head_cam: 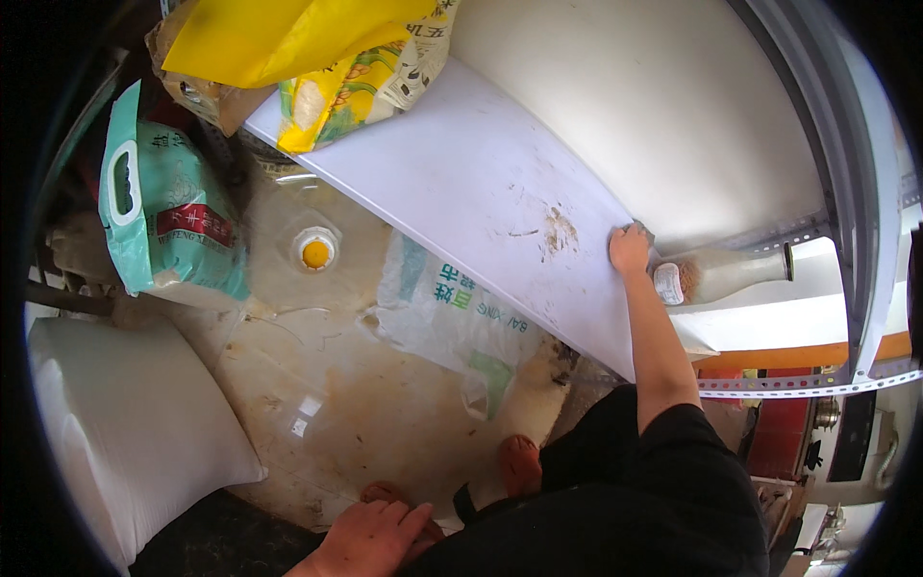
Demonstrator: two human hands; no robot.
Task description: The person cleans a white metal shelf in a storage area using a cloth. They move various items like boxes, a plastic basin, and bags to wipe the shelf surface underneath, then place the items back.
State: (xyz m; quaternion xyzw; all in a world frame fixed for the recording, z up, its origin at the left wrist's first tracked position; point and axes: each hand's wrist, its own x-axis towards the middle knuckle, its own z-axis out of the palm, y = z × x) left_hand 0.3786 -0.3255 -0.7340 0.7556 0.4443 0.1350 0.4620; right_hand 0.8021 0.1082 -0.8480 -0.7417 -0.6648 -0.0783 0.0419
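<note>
My right hand (629, 249) reaches to the right end of a white shelf board (461, 180) and presses on it, with its fingers over a small grey cloth (642, 232). Only a bit of the cloth shows past the fingers. Brown smears of dirt (559, 229) mark the board to the left of that hand. Just right of the hand lies a clear bottle (735, 274) on its side, with brown matter and a white label at one end. Low in the view, my left hand (375, 534) hangs above a slippered foot, its fingers loosely spread and nothing visible in them.
A yellow rice bag (346, 94) sits on the board's far left end. Below stand a green handled bag (184, 209), a clear plastic jug (315, 254) with a yellow cap, a plastic shopping bag (461, 317) and a white sack (137, 433). Perforated metal shelf posts (847, 216) rise at right.
</note>
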